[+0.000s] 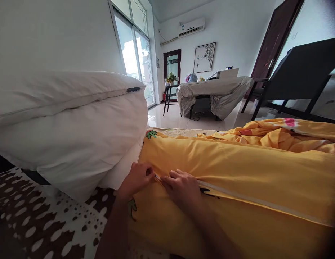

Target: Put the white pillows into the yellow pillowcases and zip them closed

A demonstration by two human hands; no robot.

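A plump yellow fabric cover [254, 162], printed with green leaves and dark marks, lies in front of me with its seam towards me. Along that seam runs a pale zipper [254, 196], slanting down to the right. My left hand [139, 178] is closed in a pinch on the fabric at the zipper's left end. Close beside it, my right hand [183, 189] has thumb and fingers pressed together on the zipper, near a small light bit that looks like the slider. The fingers partly hide that spot.
Stacked white pillows [75, 133] rise at the left, against the yellow cover. Below them is a brown-and-white spotted cloth [48, 219]. Crumpled yellow printed bedding [264, 133] lies behind. Farther off stand a sheet-draped table [189, 97] and a black chair [305, 75].
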